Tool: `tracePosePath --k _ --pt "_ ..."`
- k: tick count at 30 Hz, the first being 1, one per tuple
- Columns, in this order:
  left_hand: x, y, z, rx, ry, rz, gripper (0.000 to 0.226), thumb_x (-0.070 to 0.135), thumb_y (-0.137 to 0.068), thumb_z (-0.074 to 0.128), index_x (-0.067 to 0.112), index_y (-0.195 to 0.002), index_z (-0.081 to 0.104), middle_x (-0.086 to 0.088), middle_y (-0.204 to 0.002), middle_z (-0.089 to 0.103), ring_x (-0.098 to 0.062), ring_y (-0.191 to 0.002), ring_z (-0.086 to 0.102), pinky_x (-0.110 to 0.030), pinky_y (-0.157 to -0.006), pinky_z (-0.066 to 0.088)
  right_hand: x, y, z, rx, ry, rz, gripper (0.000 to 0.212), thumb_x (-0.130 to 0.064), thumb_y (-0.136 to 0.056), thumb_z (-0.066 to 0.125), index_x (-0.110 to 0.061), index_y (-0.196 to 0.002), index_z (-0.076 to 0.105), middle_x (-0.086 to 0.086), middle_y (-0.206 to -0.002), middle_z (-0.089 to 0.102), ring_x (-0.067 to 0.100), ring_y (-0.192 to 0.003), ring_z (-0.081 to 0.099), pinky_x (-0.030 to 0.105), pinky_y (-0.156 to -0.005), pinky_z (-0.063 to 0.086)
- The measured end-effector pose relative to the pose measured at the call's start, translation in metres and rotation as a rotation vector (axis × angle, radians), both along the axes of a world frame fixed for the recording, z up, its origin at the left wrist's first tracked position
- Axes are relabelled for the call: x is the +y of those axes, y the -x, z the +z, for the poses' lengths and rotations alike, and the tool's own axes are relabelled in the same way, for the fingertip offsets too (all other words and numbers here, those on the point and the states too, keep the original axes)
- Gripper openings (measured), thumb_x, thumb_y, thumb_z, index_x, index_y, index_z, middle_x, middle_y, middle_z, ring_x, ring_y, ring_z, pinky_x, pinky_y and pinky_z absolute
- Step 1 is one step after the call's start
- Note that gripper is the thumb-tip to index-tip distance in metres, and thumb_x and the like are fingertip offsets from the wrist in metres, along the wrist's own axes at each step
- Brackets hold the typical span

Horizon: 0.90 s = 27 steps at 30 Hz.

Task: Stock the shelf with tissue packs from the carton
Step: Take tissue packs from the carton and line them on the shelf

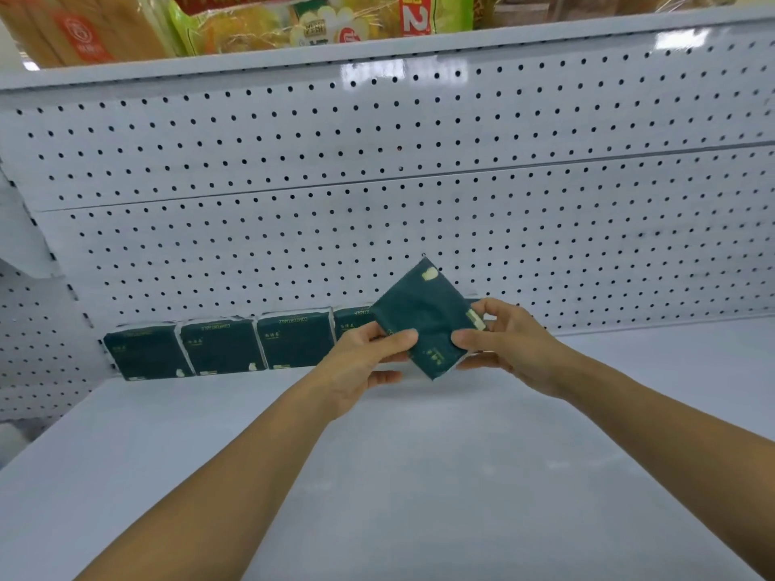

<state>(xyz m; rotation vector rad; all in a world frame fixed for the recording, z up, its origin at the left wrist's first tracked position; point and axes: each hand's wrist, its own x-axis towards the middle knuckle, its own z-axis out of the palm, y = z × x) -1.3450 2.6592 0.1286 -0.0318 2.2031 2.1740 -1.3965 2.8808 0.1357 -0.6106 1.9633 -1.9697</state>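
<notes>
Gripping one tissue pack (423, 316), both hands (369, 358) (507, 341) hover before four shelved packs (222, 348).

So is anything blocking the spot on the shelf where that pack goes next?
Nothing visible does. The pack is held in the air by the left hand and right hand, tilted. The row stands along the back panel, and the shelf to its right looks bare.
</notes>
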Motion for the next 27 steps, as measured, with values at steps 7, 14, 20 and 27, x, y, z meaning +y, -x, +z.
tracePosePath --k 7,14,20,27 --pt "0.034 0.006 0.013 0.227 0.537 0.060 0.023 0.021 -0.081 0.080 0.021 -0.100 0.066 0.002 -0.096 0.072 -0.012 -0.084 0.068 -0.023 -0.072 0.055 0.015 -0.007 0.000 0.826 -0.528 -0.200 0.100 -0.035 -0.067 0.087 -0.038 -0.145 0.025 -0.019 -0.145 0.028 0.002 -0.129 0.033 0.017 -0.098 0.035" --pt "0.060 0.014 -0.003 0.402 0.843 0.002 0.031 0.042 -0.087 0.071 0.029 -0.114 0.063 0.016 -0.106 0.064 -0.003 -0.098 0.059 -0.028 -0.090 0.048 0.050 0.007 -0.020 0.628 -0.607 -0.171 0.029 -0.032 -0.076 0.080 -0.039 -0.092 0.057 -0.016 -0.089 0.062 0.004 -0.083 0.057 0.035 -0.075 0.054" --pt "0.032 0.054 -0.023 0.667 1.454 0.274 0.070 0.046 -0.090 0.063 0.028 -0.150 0.032 0.006 -0.155 0.032 -0.016 -0.143 0.027 -0.039 -0.121 0.011 0.092 0.046 -0.026 0.622 -0.664 -0.306 0.035 -0.027 -0.082 0.076 -0.040 -0.106 0.054 -0.018 -0.106 0.059 0.004 -0.095 0.057 0.025 -0.076 0.051" --pt "0.016 0.082 -0.050 0.731 1.629 0.364 0.098 0.045 -0.060 0.089 0.022 -0.143 0.042 -0.004 -0.138 0.051 -0.023 -0.127 0.044 -0.056 -0.112 0.035 0.106 0.091 -0.033 0.888 -0.892 -0.442 0.042 -0.028 -0.086 0.072 -0.027 -0.125 0.058 -0.009 -0.123 0.051 0.012 -0.111 0.044 0.027 -0.078 0.042"
